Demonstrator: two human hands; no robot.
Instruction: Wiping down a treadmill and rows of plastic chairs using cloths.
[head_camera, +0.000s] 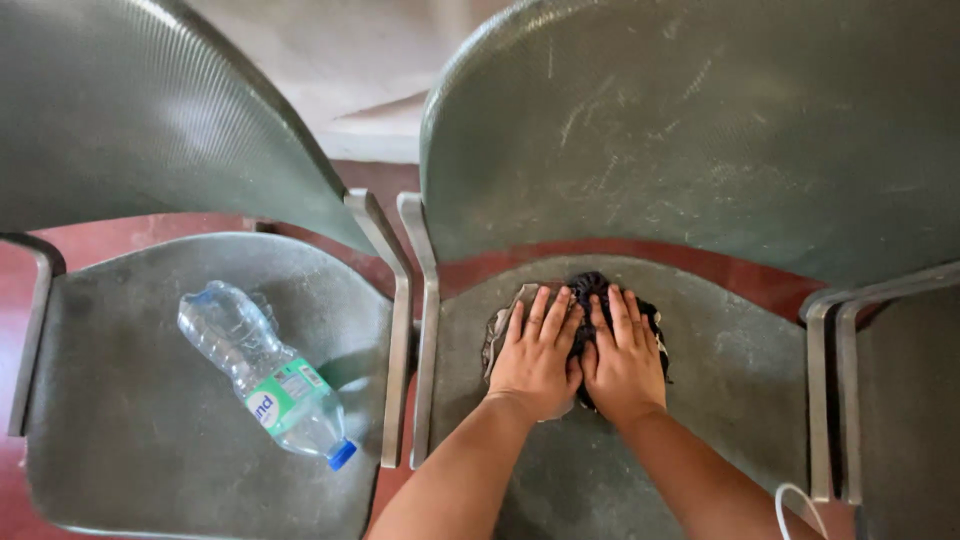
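Pressing flat, left hand (535, 355) and right hand (622, 358) open on dark cloth (592, 290); chair seat (740, 370) mostly unwiped, bottle (265, 375) aside.

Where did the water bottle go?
In the head view, the plastic water bottle lies on its side on the left chair's seat, blue cap toward the camera, apart from both hands pressing a cloth on the next chair.
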